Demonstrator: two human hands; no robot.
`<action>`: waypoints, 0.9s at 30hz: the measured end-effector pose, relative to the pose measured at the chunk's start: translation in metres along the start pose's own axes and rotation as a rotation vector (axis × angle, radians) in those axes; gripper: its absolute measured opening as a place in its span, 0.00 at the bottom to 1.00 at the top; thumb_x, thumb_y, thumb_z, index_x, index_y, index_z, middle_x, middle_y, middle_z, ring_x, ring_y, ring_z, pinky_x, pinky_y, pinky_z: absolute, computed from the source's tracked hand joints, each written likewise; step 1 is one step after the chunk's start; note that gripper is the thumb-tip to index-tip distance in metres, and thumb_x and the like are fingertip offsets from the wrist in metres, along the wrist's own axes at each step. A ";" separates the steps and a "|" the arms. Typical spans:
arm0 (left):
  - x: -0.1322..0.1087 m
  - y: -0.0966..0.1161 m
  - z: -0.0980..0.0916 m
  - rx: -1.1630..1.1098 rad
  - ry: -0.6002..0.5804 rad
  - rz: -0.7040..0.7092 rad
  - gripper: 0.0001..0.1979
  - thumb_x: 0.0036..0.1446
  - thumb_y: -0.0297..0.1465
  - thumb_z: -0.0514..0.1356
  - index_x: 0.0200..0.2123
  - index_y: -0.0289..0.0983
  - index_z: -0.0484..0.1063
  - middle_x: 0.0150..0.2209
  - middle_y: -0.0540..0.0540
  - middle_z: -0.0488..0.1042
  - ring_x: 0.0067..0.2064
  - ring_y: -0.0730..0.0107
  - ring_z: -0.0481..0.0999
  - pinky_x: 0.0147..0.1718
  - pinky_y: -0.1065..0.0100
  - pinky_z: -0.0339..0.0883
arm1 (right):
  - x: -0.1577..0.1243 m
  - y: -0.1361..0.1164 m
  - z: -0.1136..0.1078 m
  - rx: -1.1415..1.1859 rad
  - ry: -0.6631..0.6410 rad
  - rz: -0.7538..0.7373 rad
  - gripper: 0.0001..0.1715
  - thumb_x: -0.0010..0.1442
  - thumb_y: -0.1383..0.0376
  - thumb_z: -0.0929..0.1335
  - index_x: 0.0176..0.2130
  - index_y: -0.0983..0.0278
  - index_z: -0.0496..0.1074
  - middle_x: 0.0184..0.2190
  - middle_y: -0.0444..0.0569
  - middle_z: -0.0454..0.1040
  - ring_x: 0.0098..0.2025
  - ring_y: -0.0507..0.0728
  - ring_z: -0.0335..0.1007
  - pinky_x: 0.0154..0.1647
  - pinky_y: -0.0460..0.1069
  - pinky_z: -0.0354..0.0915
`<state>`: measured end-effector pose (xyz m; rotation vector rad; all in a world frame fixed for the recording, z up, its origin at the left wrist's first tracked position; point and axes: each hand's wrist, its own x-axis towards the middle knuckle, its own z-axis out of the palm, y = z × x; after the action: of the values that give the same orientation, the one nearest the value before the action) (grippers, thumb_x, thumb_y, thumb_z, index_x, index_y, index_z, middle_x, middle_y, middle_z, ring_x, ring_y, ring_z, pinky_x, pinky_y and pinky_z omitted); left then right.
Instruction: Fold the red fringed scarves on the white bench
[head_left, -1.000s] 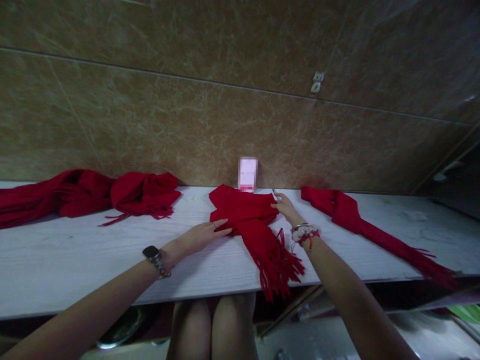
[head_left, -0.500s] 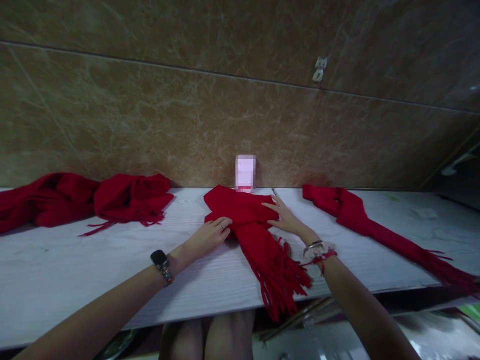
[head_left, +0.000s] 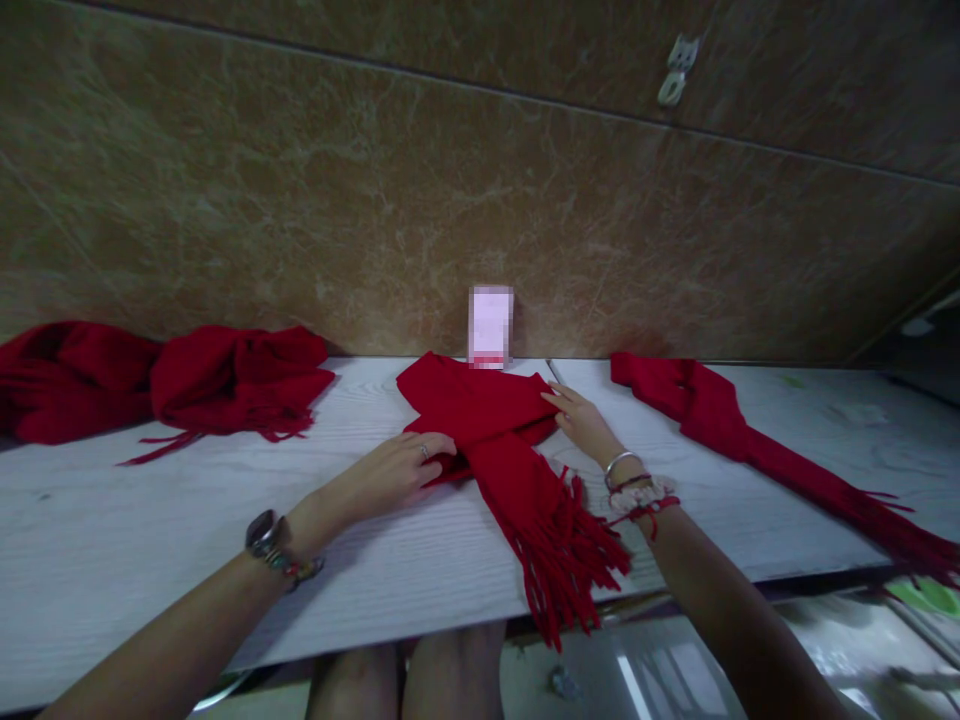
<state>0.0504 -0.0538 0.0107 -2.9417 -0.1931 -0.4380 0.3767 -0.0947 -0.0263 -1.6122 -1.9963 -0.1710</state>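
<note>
A red scarf (head_left: 495, 405) lies folded and crossed over itself in the middle of the white table, its fringed end hanging over the front edge. My left hand (head_left: 409, 468) is closed on the scarf's lower left edge, fingertips on the cloth. At the scarf's upper right corner, my right hand (head_left: 581, 418) is closed too, thumb and fingers pinching the edge. A small pale box-like object (head_left: 491, 325), blurred out, stands behind the scarf against the wall.
Bunched red scarves (head_left: 232, 380) lie at the left on the white table (head_left: 150, 540). Another red scarf (head_left: 712, 410) stretches along the right side. A brown marbled wall (head_left: 337, 200) rises behind, bearing a small white cat-shaped hook (head_left: 679, 70).
The view has shifted slightly. My right hand has moved from spread on the scarf to pinching its right corner. My left hand has slid a little left along the lower edge.
</note>
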 end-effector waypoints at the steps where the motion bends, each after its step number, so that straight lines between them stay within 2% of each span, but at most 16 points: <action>1: 0.000 0.000 0.000 0.008 -0.005 0.003 0.07 0.56 0.27 0.54 0.32 0.34 0.72 0.46 0.42 0.69 0.48 0.64 0.68 0.47 0.64 0.64 | 0.000 0.000 0.000 -0.013 0.017 0.004 0.30 0.47 0.78 0.58 0.49 0.65 0.68 0.54 0.54 0.63 0.54 0.57 0.61 0.56 0.55 0.58; 5: -0.001 -0.001 0.000 0.025 -0.013 -0.034 0.05 0.54 0.26 0.56 0.33 0.34 0.72 0.47 0.40 0.68 0.47 0.62 0.69 0.45 0.62 0.65 | -0.001 -0.007 -0.004 -0.097 0.026 -0.079 0.30 0.48 0.78 0.58 0.50 0.64 0.67 0.54 0.54 0.62 0.55 0.57 0.59 0.56 0.56 0.59; 8: 0.000 0.002 0.003 0.051 0.013 -0.069 0.10 0.53 0.24 0.56 0.40 0.34 0.71 0.49 0.39 0.67 0.49 0.61 0.68 0.45 0.60 0.65 | 0.000 -0.020 -0.006 -0.195 -0.019 -0.234 0.26 0.50 0.75 0.61 0.50 0.65 0.67 0.54 0.55 0.63 0.56 0.59 0.56 0.55 0.58 0.58; 10: 0.002 0.004 0.005 0.063 0.028 -0.068 0.13 0.53 0.25 0.56 0.43 0.35 0.70 0.51 0.38 0.66 0.51 0.59 0.66 0.47 0.58 0.64 | 0.001 -0.028 -0.005 -0.260 -0.043 -0.291 0.23 0.52 0.73 0.63 0.49 0.65 0.67 0.52 0.55 0.65 0.55 0.61 0.59 0.53 0.59 0.59; 14: 0.004 0.007 0.008 0.051 0.021 -0.111 0.14 0.54 0.33 0.56 0.43 0.33 0.70 0.54 0.37 0.63 0.52 0.57 0.65 0.49 0.59 0.63 | 0.005 -0.035 -0.001 -0.356 -0.063 -0.293 0.20 0.53 0.73 0.64 0.47 0.67 0.68 0.47 0.57 0.70 0.50 0.61 0.65 0.49 0.58 0.62; 19: 0.003 0.006 0.010 0.089 0.055 -0.242 0.16 0.60 0.33 0.48 0.45 0.31 0.69 0.51 0.37 0.66 0.44 0.63 0.73 0.41 0.64 0.70 | 0.005 -0.030 -0.003 -0.326 0.007 -0.165 0.21 0.52 0.79 0.59 0.44 0.68 0.70 0.42 0.56 0.74 0.44 0.58 0.69 0.47 0.55 0.64; 22: 0.002 0.006 0.011 0.108 0.146 -0.291 0.17 0.61 0.31 0.45 0.44 0.31 0.69 0.50 0.38 0.67 0.40 0.66 0.74 0.36 0.67 0.72 | 0.005 -0.036 -0.004 -0.227 0.027 -0.186 0.20 0.52 0.75 0.62 0.46 0.66 0.69 0.45 0.55 0.73 0.48 0.59 0.66 0.50 0.57 0.61; 25: 0.002 0.005 0.015 0.132 0.223 -0.302 0.16 0.60 0.28 0.45 0.43 0.31 0.70 0.48 0.39 0.69 0.37 0.68 0.75 0.32 0.69 0.72 | 0.007 -0.049 -0.001 -0.167 -0.046 -0.271 0.23 0.51 0.71 0.64 0.49 0.64 0.67 0.49 0.54 0.69 0.53 0.60 0.62 0.53 0.59 0.58; 27: 0.002 0.003 0.019 0.142 0.246 -0.288 0.16 0.59 0.25 0.46 0.44 0.31 0.69 0.48 0.39 0.70 0.37 0.68 0.75 0.32 0.70 0.72 | 0.009 -0.054 0.002 -0.165 -0.077 -0.258 0.26 0.50 0.72 0.64 0.51 0.63 0.65 0.51 0.54 0.67 0.54 0.60 0.60 0.54 0.59 0.57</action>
<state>0.0576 -0.0531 -0.0069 -2.6966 -0.5927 -0.7837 0.3246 -0.1012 -0.0101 -1.4717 -2.2989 -0.3856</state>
